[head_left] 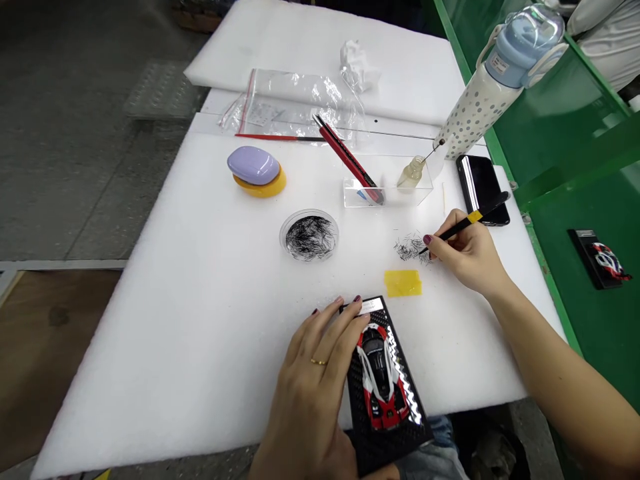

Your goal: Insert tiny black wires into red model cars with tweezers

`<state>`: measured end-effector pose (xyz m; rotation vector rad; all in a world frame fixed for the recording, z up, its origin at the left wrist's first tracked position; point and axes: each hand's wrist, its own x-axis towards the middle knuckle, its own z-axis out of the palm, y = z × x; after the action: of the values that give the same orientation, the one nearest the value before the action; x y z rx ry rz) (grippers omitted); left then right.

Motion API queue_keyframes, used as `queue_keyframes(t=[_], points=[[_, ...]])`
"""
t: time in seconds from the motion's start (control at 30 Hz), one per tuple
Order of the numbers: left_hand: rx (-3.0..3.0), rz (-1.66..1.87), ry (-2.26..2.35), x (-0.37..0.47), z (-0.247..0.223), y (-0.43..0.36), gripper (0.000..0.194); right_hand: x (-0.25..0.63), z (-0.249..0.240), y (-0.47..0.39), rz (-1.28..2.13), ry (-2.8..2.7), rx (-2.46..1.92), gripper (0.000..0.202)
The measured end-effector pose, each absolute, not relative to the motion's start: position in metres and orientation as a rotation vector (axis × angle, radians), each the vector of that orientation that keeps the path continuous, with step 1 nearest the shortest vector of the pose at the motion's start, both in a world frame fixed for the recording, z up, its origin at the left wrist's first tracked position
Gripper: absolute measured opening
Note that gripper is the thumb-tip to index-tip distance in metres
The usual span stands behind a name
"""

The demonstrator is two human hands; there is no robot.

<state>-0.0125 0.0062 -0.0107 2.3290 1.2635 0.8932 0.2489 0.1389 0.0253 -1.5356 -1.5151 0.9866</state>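
My left hand holds a black base at the foam sheet's front edge, with its fingers over the base's left side and top. A red, white and black model car sits on that base. Pinched in my right hand are black tweezers with a yellow band. Their tip touches a loose pile of short black fibres. Yellow tape lies just below the pile. A round clear dish of black fibres stands to the left.
Behind are a clear holder with a red-black tool, a small glass bottle, a purple-yellow object and a plastic bag. A phone and tall bottle stand right. Another model car rests on the green surface.
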Motion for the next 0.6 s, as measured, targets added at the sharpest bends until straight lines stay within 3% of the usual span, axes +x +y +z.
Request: queue_keyframes(t=[0.23, 0.4, 0.6], points=[[2.321, 0.823, 1.214, -0.016, -0.002, 0.007, 0.069, 0.25, 0.024, 0.136, 0.992, -1.53, -1.534, 0.031], [2.304, 0.798, 1.186, -0.015, 0.0, 0.008, 0.1, 0.249, 0.024, 0.138, 1.007, -1.488, -1.537, 0.028], [2.34, 0.816, 1.192, -0.015, -0.001, 0.009, 0.099, 0.245, 0.025, 0.143, 1.033, -1.454, -1.557, 0.032]])
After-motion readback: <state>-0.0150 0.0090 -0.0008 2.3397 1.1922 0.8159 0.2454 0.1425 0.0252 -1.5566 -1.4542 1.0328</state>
